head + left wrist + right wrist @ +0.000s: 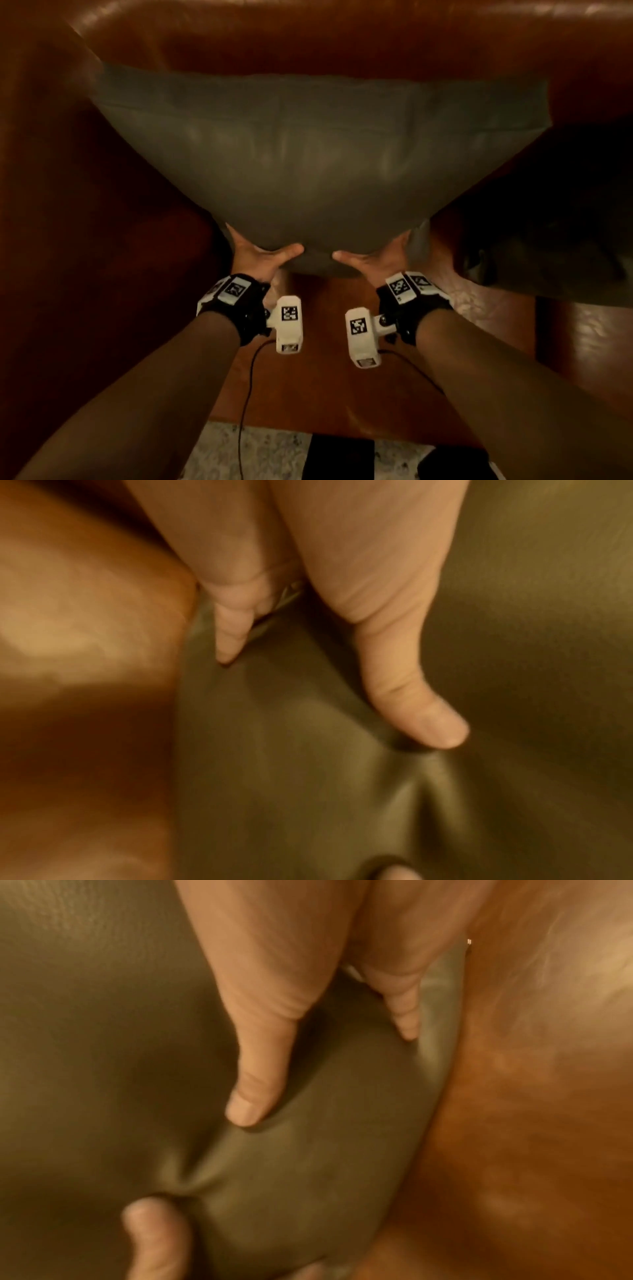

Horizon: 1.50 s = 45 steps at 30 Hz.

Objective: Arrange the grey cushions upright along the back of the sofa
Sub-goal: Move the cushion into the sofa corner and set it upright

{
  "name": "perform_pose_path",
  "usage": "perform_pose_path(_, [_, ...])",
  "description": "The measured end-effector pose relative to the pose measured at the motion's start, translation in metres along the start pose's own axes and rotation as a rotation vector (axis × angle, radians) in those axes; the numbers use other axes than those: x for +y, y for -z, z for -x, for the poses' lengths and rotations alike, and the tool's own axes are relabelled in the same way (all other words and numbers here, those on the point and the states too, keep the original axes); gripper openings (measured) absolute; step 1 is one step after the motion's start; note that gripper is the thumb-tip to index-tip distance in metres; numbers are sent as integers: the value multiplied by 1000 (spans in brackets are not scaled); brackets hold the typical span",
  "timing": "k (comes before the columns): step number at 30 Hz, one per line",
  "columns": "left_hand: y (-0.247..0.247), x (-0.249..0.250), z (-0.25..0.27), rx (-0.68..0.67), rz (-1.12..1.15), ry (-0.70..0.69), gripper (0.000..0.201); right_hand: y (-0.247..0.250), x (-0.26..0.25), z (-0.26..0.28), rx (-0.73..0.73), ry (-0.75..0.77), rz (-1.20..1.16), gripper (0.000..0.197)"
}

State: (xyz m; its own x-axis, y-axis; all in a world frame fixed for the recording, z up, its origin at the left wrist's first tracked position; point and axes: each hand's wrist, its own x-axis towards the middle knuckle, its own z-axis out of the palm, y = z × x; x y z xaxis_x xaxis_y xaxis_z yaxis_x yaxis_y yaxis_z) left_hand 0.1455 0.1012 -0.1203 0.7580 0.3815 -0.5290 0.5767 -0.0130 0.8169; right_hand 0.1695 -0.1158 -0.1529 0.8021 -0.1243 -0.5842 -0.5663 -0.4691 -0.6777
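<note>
Thumbs [414, 696] dent cushion [318, 154] in wrist views; head view shows sofa [308, 41].

grey cushion [308, 154] fills seat, armrest [68, 205] flanking

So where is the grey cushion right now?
In the head view the grey cushion fills the centre, over the brown sofa, its near edge gripped by the left hand and right hand.

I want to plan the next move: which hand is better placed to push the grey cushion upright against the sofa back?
Neither clearly. The left hand and right hand grip the grey cushion's near edge symmetrically, thumbs on top. Its far edge already meets the sofa back, so both should probably push together.
</note>
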Motion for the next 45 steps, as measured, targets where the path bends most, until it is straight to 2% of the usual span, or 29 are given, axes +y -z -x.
perform_pose_path(2, [5, -3, 11, 15, -24, -15, 120, 8, 4, 10, 20, 50, -25, 171])
perform_pose_path(5, [22, -2, 14, 18, 0, -76, 124, 27, 8, 27, 47, 105, -93, 153])
perform_pose_path(8, [35, 8, 0, 31, -60, -153, 127, 45, 2, 28, 145, 208, -72, 162])
perform_pose_path(10, [37, 14, -5, -18, -73, -175, 127, 49, -7, 24, 106, 242, -58, 155])
perform_pose_path(13, [35, 23, -3, -63, -56, -194, 126, 47, -17, 24, 4, 188, -44, 118])
perform_pose_path(15, [35, 27, 1, -90, -48, -223, 124, 43, -17, 25, -42, 171, -41, 101])
perform_pose_path(19, [31, 25, -4, -109, -90, -205, 122, 44, -22, 17, -156, 132, 1, 90])
perform_pose_path(21, [30, 28, -7, -115, -100, -166, 124, 44, -30, 16, -188, 137, 15, 95])
perform_pose_path(23, [32, 33, -5, -141, -88, -146, 131, 49, -31, 24, -127, 154, -49, 113])
perform_pose_path(25, [40, 43, 3, -114, -77, -182, 139, 60, -33, 39, -16, 186, -164, 129])
perform_pose_path(27, [48, 56, 10, -51, -71, -266, 143, 71, -38, 52, 52, 240, -275, 138])
perform_pose_path(29, [49, 61, 6, -24, -65, -341, 139, 76, -48, 50, 63, 304, -325, 131])
perform_pose_path(31, [44, 66, -3, -3, -95, -338, 137, 69, -67, 41, 51, 335, -277, 118])
perform_pose_path(35, [34, 75, -21, 0, -138, -282, 133, 56, -81, 15, 24, 256, -295, 127])
perform_pose_path(40, [34, 74, -8, 57, -120, -241, 129, 68, -73, 28, 23, 242, -296, 115])
perform_pose_path(43, [34, 67, 11, 116, -85, -204, 127, 84, -58, 36, -43, 248, -290, 132])
perform_pose_path(45, [30, 63, 28, 156, -56, -169, 121, 99, -45, 40, -140, 203, -319, 138])
